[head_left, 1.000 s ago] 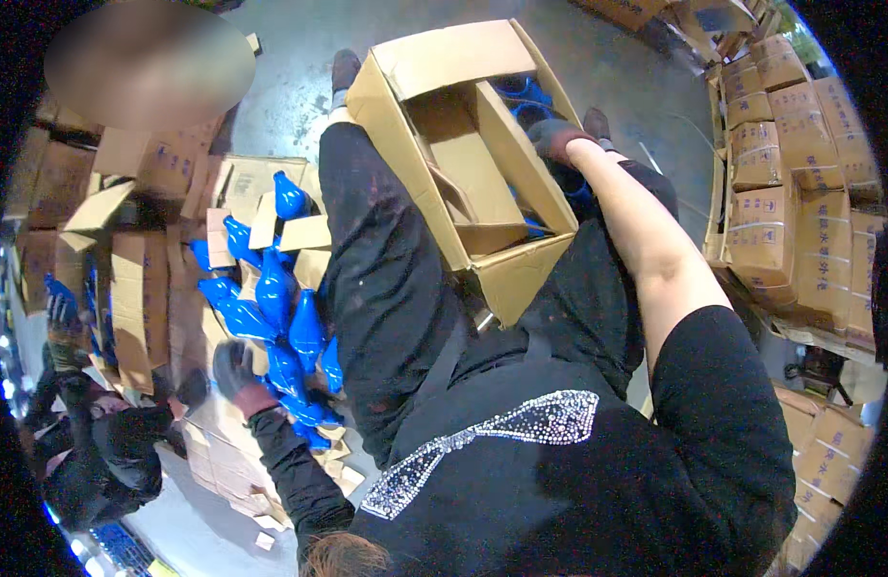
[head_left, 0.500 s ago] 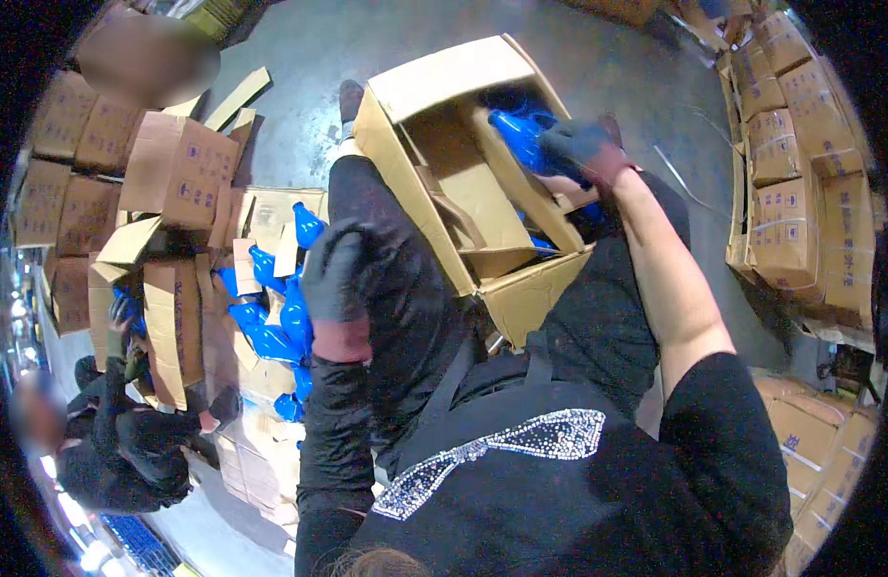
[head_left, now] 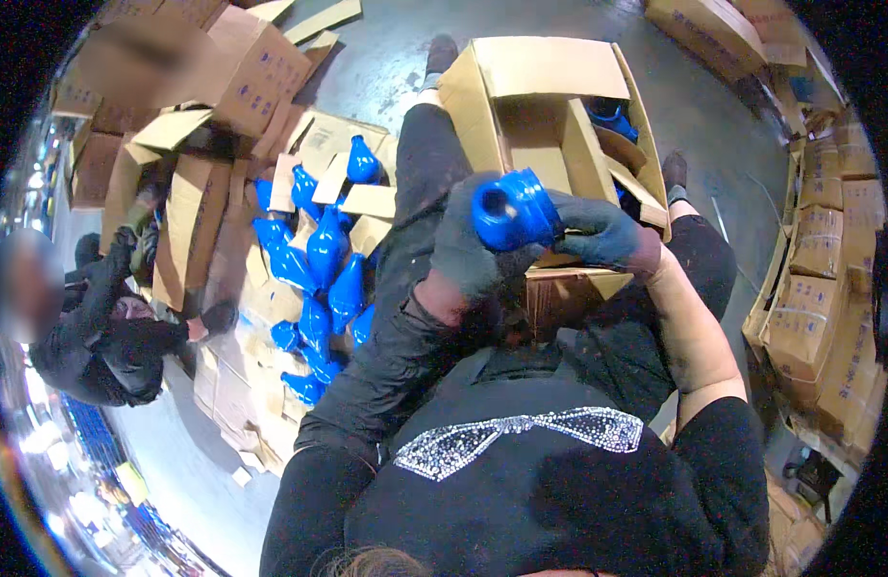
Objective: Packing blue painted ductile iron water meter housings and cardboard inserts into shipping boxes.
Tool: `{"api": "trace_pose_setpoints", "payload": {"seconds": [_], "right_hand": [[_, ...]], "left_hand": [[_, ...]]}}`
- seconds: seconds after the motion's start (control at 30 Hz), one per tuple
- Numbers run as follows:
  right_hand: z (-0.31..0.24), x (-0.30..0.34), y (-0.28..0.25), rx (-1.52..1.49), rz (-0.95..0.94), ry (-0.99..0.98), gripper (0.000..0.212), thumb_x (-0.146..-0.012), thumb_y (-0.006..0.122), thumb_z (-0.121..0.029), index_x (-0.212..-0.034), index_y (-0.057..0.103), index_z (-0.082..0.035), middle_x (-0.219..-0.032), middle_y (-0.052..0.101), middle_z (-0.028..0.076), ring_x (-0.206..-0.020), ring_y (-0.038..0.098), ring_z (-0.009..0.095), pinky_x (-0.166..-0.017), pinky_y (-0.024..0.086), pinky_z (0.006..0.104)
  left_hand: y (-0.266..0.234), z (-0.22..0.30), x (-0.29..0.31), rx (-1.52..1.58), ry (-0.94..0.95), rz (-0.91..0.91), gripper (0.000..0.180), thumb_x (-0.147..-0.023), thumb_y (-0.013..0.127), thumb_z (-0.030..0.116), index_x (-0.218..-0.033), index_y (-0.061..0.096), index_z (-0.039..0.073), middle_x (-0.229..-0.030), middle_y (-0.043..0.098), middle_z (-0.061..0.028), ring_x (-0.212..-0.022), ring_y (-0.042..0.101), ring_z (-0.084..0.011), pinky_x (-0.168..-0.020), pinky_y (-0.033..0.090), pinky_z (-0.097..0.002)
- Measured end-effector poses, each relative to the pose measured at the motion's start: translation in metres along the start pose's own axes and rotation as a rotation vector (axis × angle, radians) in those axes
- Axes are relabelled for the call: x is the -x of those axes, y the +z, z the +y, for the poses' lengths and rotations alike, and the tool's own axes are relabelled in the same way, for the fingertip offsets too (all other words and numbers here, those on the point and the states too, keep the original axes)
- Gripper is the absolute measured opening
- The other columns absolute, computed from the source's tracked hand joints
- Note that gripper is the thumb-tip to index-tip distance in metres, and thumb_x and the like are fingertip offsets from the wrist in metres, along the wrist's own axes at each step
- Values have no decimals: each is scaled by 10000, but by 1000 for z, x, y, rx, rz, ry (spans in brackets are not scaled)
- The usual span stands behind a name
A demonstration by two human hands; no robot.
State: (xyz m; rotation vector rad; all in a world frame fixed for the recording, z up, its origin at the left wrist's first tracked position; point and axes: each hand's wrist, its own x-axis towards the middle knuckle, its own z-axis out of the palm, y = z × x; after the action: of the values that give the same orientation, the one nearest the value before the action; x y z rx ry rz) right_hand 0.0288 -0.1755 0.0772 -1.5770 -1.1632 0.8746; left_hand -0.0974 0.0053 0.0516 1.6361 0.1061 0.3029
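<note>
Both my gloved hands hold a glossy blue vase (head_left: 535,216) in front of the near edge of an open carton. It lies tilted, with a round, dark-centred end facing left and up. My left hand (head_left: 463,240) is closed round its left side, and my right hand (head_left: 602,236) grips the right side. The open carton (head_left: 460,101) stands between my legs, with cardboard dividers (head_left: 583,144) inside. Another blue vase (head_left: 612,120) shows in its far right compartment. To the left, several blue vases (head_left: 326,252) lie on flattened cardboard (head_left: 261,288).
At the left a person (head_left: 102,327) in dark clothes sits by another open carton (head_left: 189,226). Closed cartons (head_left: 261,72) are stacked at the upper left. More strapped cartons (head_left: 814,298) line the right side. A thin pale strip (head_left: 723,231) lies on the floor.
My right hand has brought the blue vase out of the carton toward me. My left hand has moved right from beside the loose vases and now holds it too. The view has shifted.
</note>
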Motion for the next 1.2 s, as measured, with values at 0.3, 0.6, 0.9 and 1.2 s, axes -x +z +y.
{"api": "trace_pose_setpoints", "payload": {"seconds": [0.3, 0.6, 0.9, 1.2], "right_hand": [[12, -13, 18, -85, -68, 152, 389, -845, 612, -185, -1205, 543, -55, -1316, 475, 132, -1256, 404, 244, -1046, 303, 371], [-40, -17, 16, 184, 378, -37, 282, -785, 679, -107, -1055, 622, -50, -1001, 625, 68, -930, 586, 178, -838, 462, 316], [-46, -12, 15, 429, 226, -226, 305, -753, 683, -106, -1054, 637, -123, -882, 605, 112, -808, 588, 275, -724, 476, 346], [-44, -6, 14, 278, 239, -167, 202, -738, 681, -64, -939, 660, -78, -889, 620, 103, -856, 602, 262, -764, 481, 342]], "left_hand": [[-14, -22, 6, -158, 139, 85, 739, -563, 819, 175, -1179, 432, 39, -1047, 518, -129, -959, 543, -267, -837, 449, -359], [-6, -17, 5, -278, 129, 131, 643, -542, 814, 152, -1094, 497, 59, -996, 537, -139, -920, 553, -308, -808, 454, -376], [-3, -13, 4, -383, 173, 98, 671, -526, 808, 144, -1108, 484, 59, -1009, 524, -151, -930, 543, -323, -818, 453, -386], [-1, -18, 1, -500, 208, 63, 696, -513, 807, 162, -1113, 471, 56, -1019, 514, -154, -936, 537, -330, -814, 456, -394]]}}
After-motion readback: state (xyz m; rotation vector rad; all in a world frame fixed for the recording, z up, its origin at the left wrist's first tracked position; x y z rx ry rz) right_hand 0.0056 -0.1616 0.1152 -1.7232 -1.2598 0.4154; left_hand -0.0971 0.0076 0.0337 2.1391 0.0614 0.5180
